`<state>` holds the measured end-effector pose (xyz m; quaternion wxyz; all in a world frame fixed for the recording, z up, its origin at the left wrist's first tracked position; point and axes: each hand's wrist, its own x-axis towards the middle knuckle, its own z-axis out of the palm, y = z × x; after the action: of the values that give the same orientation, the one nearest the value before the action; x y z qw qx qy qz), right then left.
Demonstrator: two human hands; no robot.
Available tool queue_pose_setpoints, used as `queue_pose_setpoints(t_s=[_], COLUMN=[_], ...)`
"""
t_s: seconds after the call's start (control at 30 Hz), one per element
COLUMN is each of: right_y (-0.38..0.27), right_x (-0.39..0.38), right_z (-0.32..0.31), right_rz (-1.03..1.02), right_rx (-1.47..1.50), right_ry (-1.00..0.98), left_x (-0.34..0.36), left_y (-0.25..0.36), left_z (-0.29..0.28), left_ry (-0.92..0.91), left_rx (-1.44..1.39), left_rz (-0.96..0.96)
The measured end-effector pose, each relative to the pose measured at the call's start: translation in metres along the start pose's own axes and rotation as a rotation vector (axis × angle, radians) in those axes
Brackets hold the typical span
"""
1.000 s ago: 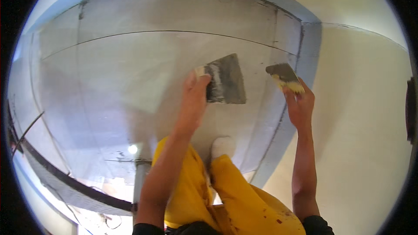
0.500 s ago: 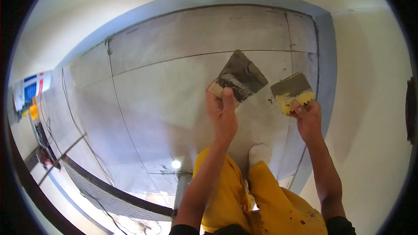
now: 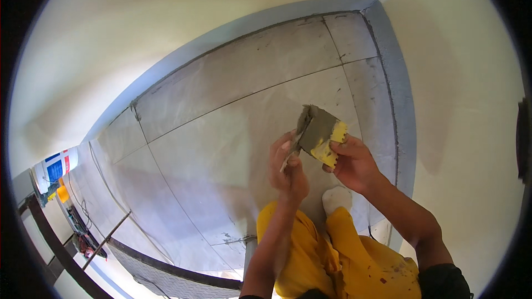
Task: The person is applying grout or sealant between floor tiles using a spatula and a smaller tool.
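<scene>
My left hand (image 3: 285, 169) is closed on a square, grout-smeared scraper (image 3: 303, 119), now turned nearly edge-on. My right hand (image 3: 357, 163) grips a yellow notched spreader (image 3: 337, 138), its face largely coated with grey paste. The two tools meet over the grey floor tiles (image 3: 233, 166), the spreader's edge against the scraper, where grey paste sits. Some of my left fingers are behind the scraper. My yellow trousers and a white-covered foot (image 3: 336, 199) show below.
Pale walls with a blue-grey band (image 3: 399, 105) border the tiled floor. At left are a white bucket (image 3: 55, 169), a cable (image 3: 105, 182) and assorted items (image 3: 83, 232). A dark-framed step-like edge (image 3: 172, 274) with railing bars curves along the lower left.
The two tools have come from apart to touching. My left hand has lowered and turned its scraper edge-on; my right hand has moved left and down. The view has shifted, showing more wall.
</scene>
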<state>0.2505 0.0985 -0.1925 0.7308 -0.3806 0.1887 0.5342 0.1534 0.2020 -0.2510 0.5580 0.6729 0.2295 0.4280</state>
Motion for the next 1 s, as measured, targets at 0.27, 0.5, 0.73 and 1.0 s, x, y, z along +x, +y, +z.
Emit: queue_pose_setpoints(t_s=[0.27,0.5,0.73,1.0], right_y=[-0.022,-0.114,-0.186,-0.187], right_x=[-0.005,0.059,0.149,0.196], right_z=[0.004,-0.026,-0.069,-0.047], right_rz=[-0.137,-0.714,-1.023,-0.625], right_rx=[-0.2,-1.305,-2.127,-2.482], right_ry=[-0.108,0.491,0.959,1.052], left_x=[0.014,0.017,0.017,0.017], left_y=[-0.001,-0.006,-0.009,-0.01], left_z=[0.007,-0.016,-0.006,-0.013], left_ry=[-0.15,-0.097,-0.025,-0.052], left_rx=[0.032,0.263,0.155,0.12], left_rz=[0.069,-0.396,-0.369,-0.441])
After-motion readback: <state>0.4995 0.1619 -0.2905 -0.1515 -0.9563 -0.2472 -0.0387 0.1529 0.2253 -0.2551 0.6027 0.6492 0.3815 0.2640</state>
